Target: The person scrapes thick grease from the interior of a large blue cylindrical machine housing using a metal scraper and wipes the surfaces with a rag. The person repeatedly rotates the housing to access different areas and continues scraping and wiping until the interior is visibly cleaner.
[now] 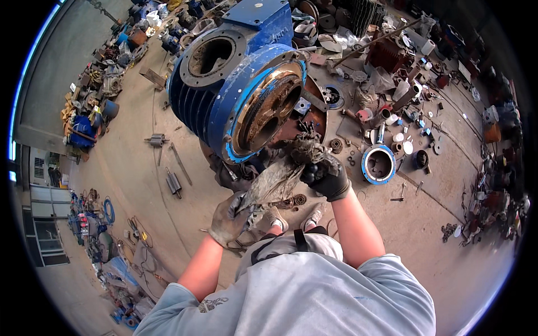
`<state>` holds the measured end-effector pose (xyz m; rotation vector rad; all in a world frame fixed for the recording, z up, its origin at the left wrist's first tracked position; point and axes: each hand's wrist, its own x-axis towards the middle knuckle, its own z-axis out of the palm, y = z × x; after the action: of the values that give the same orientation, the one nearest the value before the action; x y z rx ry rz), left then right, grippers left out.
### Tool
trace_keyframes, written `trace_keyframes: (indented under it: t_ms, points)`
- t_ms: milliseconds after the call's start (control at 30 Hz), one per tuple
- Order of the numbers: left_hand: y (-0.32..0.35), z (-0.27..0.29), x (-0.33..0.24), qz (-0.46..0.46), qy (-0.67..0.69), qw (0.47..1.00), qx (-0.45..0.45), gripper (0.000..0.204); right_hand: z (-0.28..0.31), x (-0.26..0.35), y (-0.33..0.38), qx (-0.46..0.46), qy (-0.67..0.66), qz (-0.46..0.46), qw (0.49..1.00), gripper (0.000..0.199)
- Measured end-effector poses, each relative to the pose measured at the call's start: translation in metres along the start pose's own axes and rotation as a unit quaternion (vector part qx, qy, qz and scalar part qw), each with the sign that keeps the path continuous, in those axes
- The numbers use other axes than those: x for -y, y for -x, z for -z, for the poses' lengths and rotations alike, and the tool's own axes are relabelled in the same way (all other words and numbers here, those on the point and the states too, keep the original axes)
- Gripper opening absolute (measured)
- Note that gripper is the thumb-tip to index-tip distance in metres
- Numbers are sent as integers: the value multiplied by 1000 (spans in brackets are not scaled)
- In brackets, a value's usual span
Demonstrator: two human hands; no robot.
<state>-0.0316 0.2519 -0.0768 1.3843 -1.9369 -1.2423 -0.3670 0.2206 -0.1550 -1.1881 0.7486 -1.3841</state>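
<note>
A dirty grey rag (274,183) stretches between my two gloved hands. My left hand (230,219), in a worn grey glove, is closed on the rag's near left end. Its bunched, darker end sits in my right hand (328,180), which wears a dark glove and is closed around it. Just beyond the rag stands a large blue ribbed machine housing (210,103). Its open round end (266,115) faces me, with a brown, rusty, greasy inside and a scraped blue rim. A round flanged opening (216,56) is on its upper side.
Right of my hands, a blue-rimmed ring-shaped part (378,164) lies on the concrete floor among small loose parts. Cylindrical rotors (174,182) and a long bar (181,165) lie on the left. Heaps of machine parts line both sides, and cables (140,238) lie at lower left.
</note>
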Motion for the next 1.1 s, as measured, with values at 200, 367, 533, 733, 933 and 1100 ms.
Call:
trace_keyframes:
  t_ms: [200,367,533,733,933,1100]
  points:
    - [-11,-13,3,-130,16,991,-31,49,22,-11,1,-135,-56,-145,978,28]
    - [-16,-38,12,-95,35,995,-2,54,-28,-58,-35,-428,-315,-95,842,34]
    - [-27,-64,43,76,37,996,20,51,-67,-35,-70,-223,247,72,940,60]
    - [-33,-62,31,106,9,993,51,47,-48,-42,-78,35,664,176,726,52]
    - [-64,-56,37,50,-59,995,61,37,-9,-4,-108,73,674,233,697,32]
    - [-86,-59,60,8,-27,994,102,41,-37,-32,-102,-7,664,188,723,27]
